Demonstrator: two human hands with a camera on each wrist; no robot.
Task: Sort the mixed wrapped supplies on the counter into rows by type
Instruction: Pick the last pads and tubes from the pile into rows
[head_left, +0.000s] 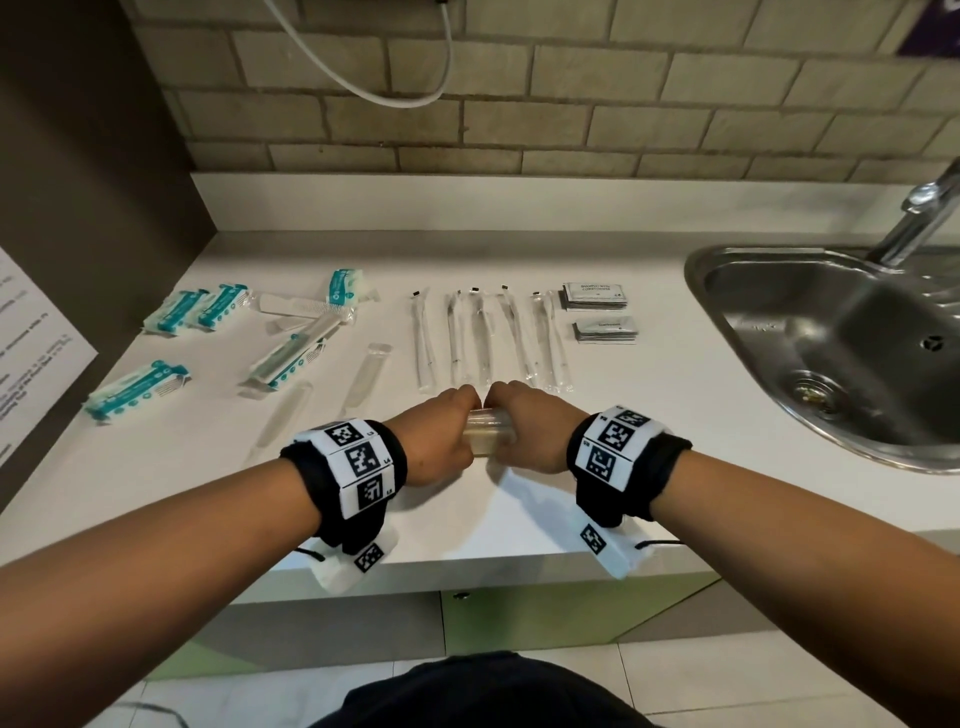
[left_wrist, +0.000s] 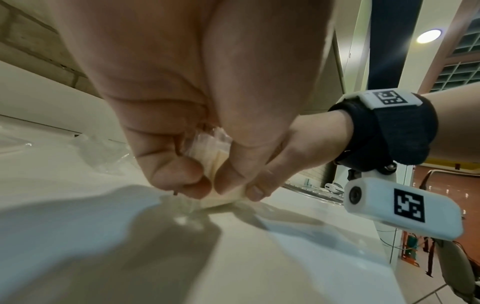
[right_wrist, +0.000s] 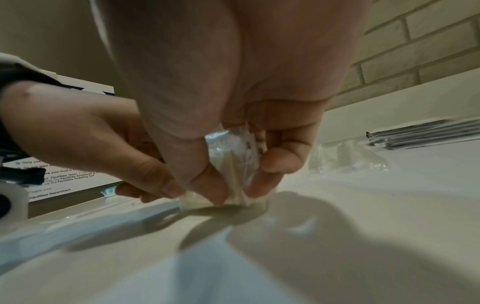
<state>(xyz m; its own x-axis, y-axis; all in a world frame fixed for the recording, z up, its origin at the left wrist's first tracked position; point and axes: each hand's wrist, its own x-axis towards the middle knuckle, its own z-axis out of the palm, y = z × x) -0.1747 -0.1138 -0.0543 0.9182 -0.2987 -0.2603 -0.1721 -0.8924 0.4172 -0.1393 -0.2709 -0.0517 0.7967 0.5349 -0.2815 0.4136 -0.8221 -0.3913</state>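
A small bundle of cream items in clear wrap (head_left: 488, 437) stands on the white counter (head_left: 519, 509) at the centre front. My left hand (head_left: 441, 431) grips its left side and my right hand (head_left: 524, 422) its right side, knuckles nearly touching. The left wrist view shows my left hand (left_wrist: 207, 185) pinching the bundle (left_wrist: 221, 162) down onto the counter. In the right wrist view my right hand (right_wrist: 241, 181) curls round the bundle (right_wrist: 233, 164). Behind lie a row of thin wrapped sticks (head_left: 483, 338), two stacks of grey sachets (head_left: 597, 312) and teal-and-white packets (head_left: 208, 306).
A steel sink (head_left: 831, 353) with a tap (head_left: 919, 213) takes up the right side. Loose clear-wrapped combs (head_left: 363, 374) lie left of the centre. A printed notice (head_left: 31, 353) leans at the far left. The brick wall (head_left: 467, 104) closes the back.
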